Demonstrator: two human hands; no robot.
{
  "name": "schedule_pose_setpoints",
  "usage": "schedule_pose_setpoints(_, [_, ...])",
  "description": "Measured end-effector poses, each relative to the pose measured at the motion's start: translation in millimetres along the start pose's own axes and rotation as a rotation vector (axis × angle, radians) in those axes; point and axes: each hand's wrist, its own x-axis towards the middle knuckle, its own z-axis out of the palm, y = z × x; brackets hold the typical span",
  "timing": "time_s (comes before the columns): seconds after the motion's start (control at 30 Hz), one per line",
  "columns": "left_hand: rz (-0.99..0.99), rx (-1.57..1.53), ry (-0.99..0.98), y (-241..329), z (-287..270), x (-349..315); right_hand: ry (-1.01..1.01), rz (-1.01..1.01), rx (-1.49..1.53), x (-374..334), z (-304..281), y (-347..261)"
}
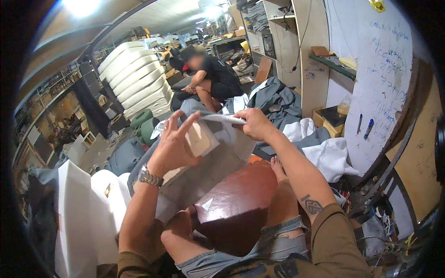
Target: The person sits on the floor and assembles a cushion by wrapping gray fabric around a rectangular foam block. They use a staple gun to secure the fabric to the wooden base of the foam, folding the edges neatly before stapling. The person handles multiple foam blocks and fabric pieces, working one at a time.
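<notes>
The right hand (257, 125) pinches the grey fabric cover (227, 155) by its edge, left hand (174, 147) spread at the pale block (200, 140): apparently a fitting step, calling next for even tension.

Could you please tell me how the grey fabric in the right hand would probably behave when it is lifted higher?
The grey fabric is probably floppy, since it bends and hangs below the right hand. It may be light for its size, as its pinched edge looks thin. The straight-edged pale block by the left hand may keep it stiffer there.
</notes>
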Motion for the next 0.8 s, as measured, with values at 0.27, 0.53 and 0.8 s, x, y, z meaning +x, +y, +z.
schedule_pose_setpoints(0.27, [-0.099, -0.079, 0.073, -13.8, 50.7, 13.5, 0.034, -0.009, -0.170, 19.4, -26.5, 1.1])
schedule_pose_setpoints(0.53, [-0.129, -0.150, 0.049, -5.5, 38.6, 55.8, -0.325, 0.158, -0.448, 44.5, -38.9, 5.0])
schedule_pose_setpoints(0.8, [0.015, -0.139, 0.401, 5.0, 30.0, 67.1, 0.075, 0.043, -0.379, 73.7, -133.9, -27.9])
